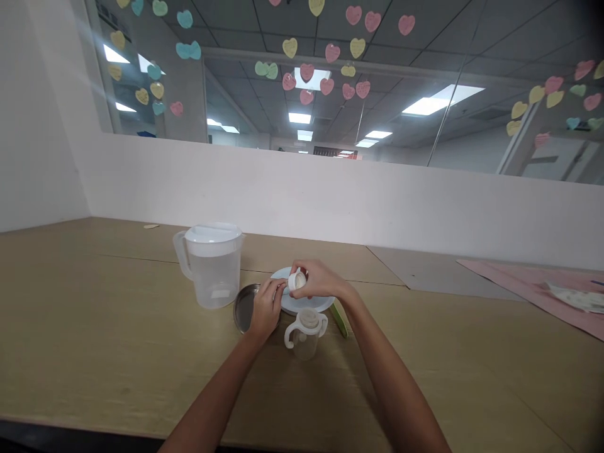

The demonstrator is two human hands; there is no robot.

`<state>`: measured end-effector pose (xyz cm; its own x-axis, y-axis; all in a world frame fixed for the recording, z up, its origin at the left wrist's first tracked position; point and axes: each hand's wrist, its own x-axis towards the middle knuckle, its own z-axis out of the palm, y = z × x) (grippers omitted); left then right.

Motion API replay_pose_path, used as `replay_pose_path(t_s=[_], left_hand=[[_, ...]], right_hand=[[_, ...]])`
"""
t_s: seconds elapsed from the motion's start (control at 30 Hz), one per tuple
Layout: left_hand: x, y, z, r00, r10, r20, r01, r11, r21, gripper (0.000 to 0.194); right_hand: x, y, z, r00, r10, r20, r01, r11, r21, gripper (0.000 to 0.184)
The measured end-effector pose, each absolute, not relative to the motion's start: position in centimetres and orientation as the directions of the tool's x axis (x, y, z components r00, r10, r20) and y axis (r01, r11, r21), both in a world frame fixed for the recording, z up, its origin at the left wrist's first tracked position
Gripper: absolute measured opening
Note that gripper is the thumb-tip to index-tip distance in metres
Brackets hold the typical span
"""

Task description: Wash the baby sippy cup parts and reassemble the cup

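Observation:
My right hand (314,279) grips a small round white cap (297,280), tilted so that its hollow side shows. My left hand (268,305) is closed, thumb and fingers pinched together at the cap's left edge; what lies between them is too small to make out. Both hands are above a pale plate (309,306). Just in front of the plate stands a clear baby bottle (306,340) with a white collar and two white side handles. A round metal dish (244,308) lies partly hidden behind my left hand.
A clear lidded pitcher (214,270) stands to the left. Right of the plate lies a long green object (340,319). A pink sheet (528,289) with a clear packet (578,297) is at the far right. A white wall (283,195) and window close off the back.

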<state>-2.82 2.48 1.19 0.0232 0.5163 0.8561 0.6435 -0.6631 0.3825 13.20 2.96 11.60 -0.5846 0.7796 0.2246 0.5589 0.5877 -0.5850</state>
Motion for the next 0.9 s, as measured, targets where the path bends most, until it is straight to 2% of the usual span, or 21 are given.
replay_pose_path(t_s=[0.2,0.3,0.43,0.57,0.73,0.83,0.9], left_hand=[[-2.9,2.1,1.8,0.063,0.497,0.865,0.606,-0.708,0.362,0.026],[-2.9,2.2,1.7,0.08,0.51,0.857,0.595,-0.714,0.37,0.027],[-3.0,2.1,1.2,0.079,0.548,0.833,0.566,-0.712,0.415,0.025],[-2.8,1.3,0.9,0.098,0.557,0.825,0.493,-0.747,0.446,0.033],[-1.8,0.3,0.8,0.343,0.527,0.777,0.387,-0.834,0.394,0.047],[-1.5,0.2,0.8,0.385,0.501,0.775,0.418,-0.844,0.338,0.05],[-1.5,0.2,0.7,0.395,0.494,0.775,0.464,-0.835,0.296,0.046]], right_hand=[[13.6,1.8,12.4,-0.653,0.736,0.18,0.517,0.607,-0.604,0.033],[13.7,1.6,12.5,-0.635,0.756,0.155,0.548,0.584,-0.599,0.032],[14.3,1.7,12.8,-0.576,0.812,0.096,0.683,0.542,-0.49,0.028],[15.8,1.9,13.5,-0.544,0.828,0.138,0.731,0.548,-0.407,0.028],[17.6,1.2,14.4,-0.644,0.742,0.185,0.586,0.634,-0.504,0.032],[17.5,0.3,14.9,-0.746,0.648,0.153,0.463,0.67,-0.58,0.04],[17.1,-0.1,15.1,-0.802,0.586,0.112,0.423,0.69,-0.587,0.04]])
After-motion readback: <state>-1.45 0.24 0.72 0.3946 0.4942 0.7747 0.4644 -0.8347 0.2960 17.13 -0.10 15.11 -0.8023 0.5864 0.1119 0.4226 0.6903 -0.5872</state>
